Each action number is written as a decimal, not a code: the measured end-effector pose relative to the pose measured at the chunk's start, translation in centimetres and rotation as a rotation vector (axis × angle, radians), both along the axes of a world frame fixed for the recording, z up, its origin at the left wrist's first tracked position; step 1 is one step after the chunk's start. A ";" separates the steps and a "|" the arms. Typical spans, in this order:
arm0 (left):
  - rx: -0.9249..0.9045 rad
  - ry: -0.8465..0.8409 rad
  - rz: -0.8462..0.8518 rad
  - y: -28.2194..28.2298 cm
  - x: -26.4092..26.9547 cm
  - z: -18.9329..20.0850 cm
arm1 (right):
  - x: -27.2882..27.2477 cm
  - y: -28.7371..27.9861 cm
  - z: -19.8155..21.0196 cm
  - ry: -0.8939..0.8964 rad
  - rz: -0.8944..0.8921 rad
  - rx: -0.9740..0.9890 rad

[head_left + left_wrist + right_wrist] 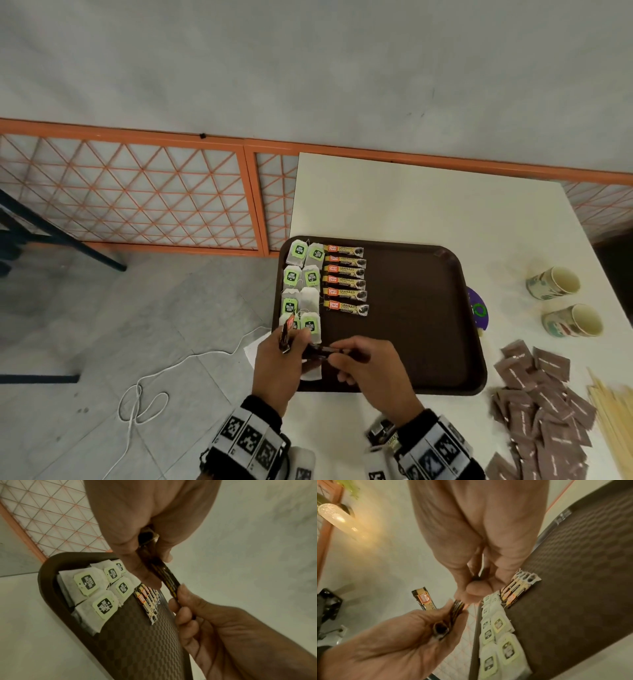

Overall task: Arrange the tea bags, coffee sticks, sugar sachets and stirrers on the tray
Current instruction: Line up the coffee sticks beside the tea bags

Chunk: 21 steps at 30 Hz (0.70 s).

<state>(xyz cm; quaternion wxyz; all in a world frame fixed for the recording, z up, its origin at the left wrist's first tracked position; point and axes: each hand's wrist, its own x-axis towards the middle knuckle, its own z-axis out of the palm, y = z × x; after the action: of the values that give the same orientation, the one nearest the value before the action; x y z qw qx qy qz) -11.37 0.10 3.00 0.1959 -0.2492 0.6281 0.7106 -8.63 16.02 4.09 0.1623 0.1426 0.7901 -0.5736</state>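
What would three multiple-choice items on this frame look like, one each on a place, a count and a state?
1. Where do the tea bags lie on the tray?
A. left side
B. right side
C. centre

2. How many coffee sticks lie in the row on the tray?
A. three
B. six
C. nine

3. How are the two paper cups on the table?
A. upright
B. stacked
C. on their sides

A: they line the left rim.
B: six lie beside the tea bags.
C: both mouths face sideways.

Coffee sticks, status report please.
Left hand grips spare sticks; right hand pinches one. Six coffee sticks rowed on tray. Nothing blocking.
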 end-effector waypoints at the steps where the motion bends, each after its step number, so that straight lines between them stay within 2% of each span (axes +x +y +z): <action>1: 0.033 -0.041 -0.007 0.1 0.2 0.2 | 0.2 0.6 -0.3 0.085 0.000 0.075; 3: 0.122 -0.121 -0.050 0.1 0.7 0.4 | 0.7 1.4 -0.5 0.349 0.061 0.239; 5: 0.186 -0.134 -0.075 0.1 1.2 0.6 | 1.5 2.3 -1.1 0.560 0.155 0.313; 7: 0.177 -0.093 -0.040 0.2 1.5 0.7 | 2.2 3.3 -1.3 0.600 0.208 0.316; 8: 0.141 -0.062 -0.028 0.4 1.5 0.7 | 2.5 3.7 -1.1 0.546 0.204 0.268; 10: 0.038 0.017 -0.029 0.6 1.6 0.6 | 2.8 4.1 0.0 0.317 0.153 0.084; 13: -0.059 0.091 -0.056 1.1 1.7 0.4 | 2.5 4.3 0.7 0.047 -0.055 -0.200; 17: -0.091 0.112 -0.066 1.3 1.7 -0.2 | 1.7 4.4 0.9 -0.114 -0.203 -0.350; 19: -0.101 0.116 -0.055 1.4 1.7 -0.5 | 1.4 4.4 1.0 -0.155 -0.241 -0.416; 21: -0.091 0.103 -0.039 1.9 2.1 -0.7 | 1.1 4.1 1.0 -0.169 -0.353 -0.496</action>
<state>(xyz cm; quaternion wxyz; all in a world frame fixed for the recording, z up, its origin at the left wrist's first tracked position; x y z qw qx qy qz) -9.23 2.03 2.30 0.1655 -0.2087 0.6739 0.6892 -7.52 20.08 5.04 0.1550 0.2806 0.5731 -0.7542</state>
